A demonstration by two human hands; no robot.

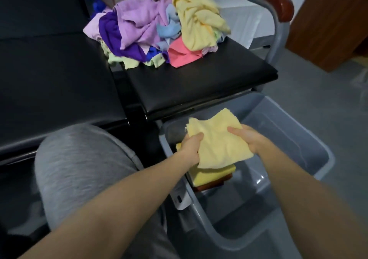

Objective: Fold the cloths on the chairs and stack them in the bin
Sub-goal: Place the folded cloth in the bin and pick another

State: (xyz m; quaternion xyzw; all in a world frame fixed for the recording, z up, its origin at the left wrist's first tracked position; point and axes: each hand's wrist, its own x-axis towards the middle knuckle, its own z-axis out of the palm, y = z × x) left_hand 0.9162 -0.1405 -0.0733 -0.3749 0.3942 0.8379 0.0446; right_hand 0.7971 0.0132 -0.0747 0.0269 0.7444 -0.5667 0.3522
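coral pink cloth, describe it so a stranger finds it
On the black padded chair seat behind the grey plastic bin lies a heap of cloths. The coral pink cloth sits at its near edge under a pale yellow cloth, the only pink-red one.

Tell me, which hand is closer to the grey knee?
Left. The left hand grips the yellow cloth at its edge toward the grey knee; the right hand grips the opposite edge, farther away.

Two hands (192, 146) (248, 139), one folded yellow cloth (217, 141), one grey bin (310, 139), two black seats (59, 75) (199, 79), one loose cloth heap (151, 29)
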